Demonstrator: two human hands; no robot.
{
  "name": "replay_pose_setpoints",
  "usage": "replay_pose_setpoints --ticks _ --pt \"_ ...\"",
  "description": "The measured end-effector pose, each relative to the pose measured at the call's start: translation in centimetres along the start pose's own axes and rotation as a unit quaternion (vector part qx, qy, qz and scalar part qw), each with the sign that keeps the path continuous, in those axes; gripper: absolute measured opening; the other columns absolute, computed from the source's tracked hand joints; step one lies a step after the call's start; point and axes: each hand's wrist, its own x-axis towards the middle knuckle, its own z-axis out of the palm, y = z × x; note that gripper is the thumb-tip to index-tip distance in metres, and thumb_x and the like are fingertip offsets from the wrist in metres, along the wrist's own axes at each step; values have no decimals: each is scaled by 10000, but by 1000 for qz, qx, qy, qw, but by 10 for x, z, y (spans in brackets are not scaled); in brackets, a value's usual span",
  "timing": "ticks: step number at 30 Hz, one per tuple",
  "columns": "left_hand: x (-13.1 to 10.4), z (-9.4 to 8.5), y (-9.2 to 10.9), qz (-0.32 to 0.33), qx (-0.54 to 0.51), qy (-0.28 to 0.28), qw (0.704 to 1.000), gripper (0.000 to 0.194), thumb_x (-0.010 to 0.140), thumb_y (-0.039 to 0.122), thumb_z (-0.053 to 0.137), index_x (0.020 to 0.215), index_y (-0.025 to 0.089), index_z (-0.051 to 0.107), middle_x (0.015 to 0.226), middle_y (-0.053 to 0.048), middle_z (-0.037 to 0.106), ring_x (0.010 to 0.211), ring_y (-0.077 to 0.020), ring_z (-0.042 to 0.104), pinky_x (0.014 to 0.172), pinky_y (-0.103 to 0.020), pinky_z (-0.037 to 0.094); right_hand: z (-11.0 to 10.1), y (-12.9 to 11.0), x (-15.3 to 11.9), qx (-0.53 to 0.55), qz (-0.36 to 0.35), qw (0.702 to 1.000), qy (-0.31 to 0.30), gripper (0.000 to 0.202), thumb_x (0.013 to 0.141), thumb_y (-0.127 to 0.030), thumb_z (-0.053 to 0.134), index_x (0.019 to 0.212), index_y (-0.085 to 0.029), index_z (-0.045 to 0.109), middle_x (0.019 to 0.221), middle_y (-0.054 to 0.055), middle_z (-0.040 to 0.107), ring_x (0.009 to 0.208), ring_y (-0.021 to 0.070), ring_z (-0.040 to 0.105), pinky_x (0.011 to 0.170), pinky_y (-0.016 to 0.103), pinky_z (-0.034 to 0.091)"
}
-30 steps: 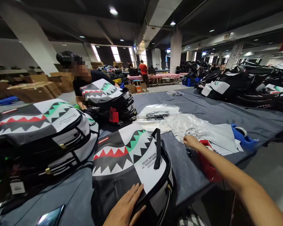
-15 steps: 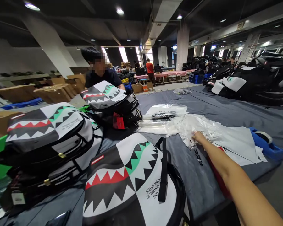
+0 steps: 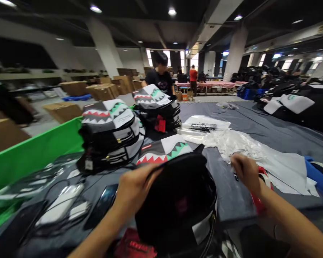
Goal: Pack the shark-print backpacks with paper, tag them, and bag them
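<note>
My left hand (image 3: 134,184) is closed on the rim of a backpack (image 3: 174,200) standing right before me, its front panel lifted so that the black inside shows. My right hand (image 3: 246,173) is held in the air to the right of it, fingers curled together. What it holds, if anything, is hidden. Just beyond that hand lies crumpled white wrapping (image 3: 238,141). A red tape dispenser (image 3: 257,204) is on the table by my right wrist. Another backpack (image 3: 164,150) with a printed shark-mouth pattern lies behind the opened one.
Two stacks of patterned backpacks (image 3: 110,125) stand on the grey cloth to the left and middle. A green bin (image 3: 43,148), a phone (image 3: 104,202) and white devices with cables (image 3: 60,206) are at left. A blue tape dispenser (image 3: 317,175) lies right. A person (image 3: 161,77) stands opposite.
My left hand has come into view and grips the backpack, whose front panel is now lifted. My right hand has drawn back from the crumpled wrapping. The view has turned left.
</note>
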Motion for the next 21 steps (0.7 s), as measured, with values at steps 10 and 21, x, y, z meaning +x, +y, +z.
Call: replay_pose_setpoints --ticks 10,21 --pt "72 -19 -4 -35 -17 -83 996 237 958 313 557 981 182 753 841 -37 763 732 -150 649 657 -223 405 52 -124 39 100 -336 935 47 263 1037 -332 439 1141 -192 636 968 85 717 854 172 671 691 283 510" --pt "8 39 24 265 138 190 935 324 930 98 552 1224 192 653 1176 -79 728 1170 -230 635 1068 -387 432 86 -69 79 329 125 931 -97 275 861 -416 688 1022 -193 681 903 15 717 829 184 661 777 284 516"
